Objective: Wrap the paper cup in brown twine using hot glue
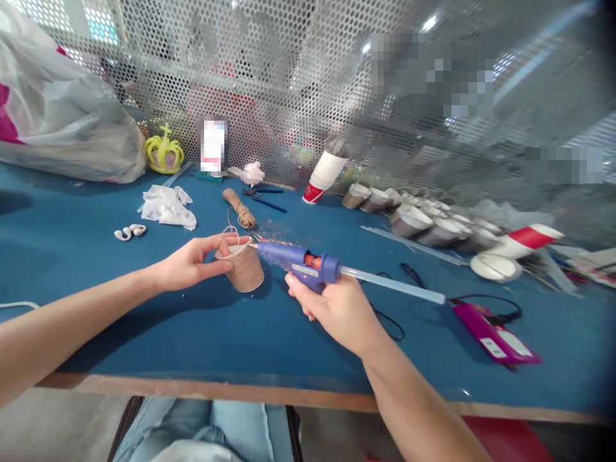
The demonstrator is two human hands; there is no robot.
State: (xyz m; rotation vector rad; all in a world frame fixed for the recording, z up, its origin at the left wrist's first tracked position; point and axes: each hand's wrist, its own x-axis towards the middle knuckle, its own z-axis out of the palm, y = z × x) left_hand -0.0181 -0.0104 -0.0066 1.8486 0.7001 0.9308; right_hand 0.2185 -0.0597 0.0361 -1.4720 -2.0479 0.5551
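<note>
My left hand [199, 262] grips a paper cup [244, 268] wrapped in brown twine, tilted, with fingers at its rim. A loose strand of twine loops up from the cup's mouth towards the twine bundle [239, 208] behind it. In my right hand [337, 301] is a blue glue gun [296, 260], its nozzle at the cup's rim. I cannot tell whether the tip touches. A long clear glue stick [394, 283] juts from the gun's back end.
Blue-handled pliers [267, 199] lie behind the twine. A stack of paper cups [325, 176] leans by the perforated metal screen [269, 70]. Several wrapped cups [411, 221] sit at right, near a purple power strip [495, 333] and black cable. A plastic bag [72, 122] stands far left.
</note>
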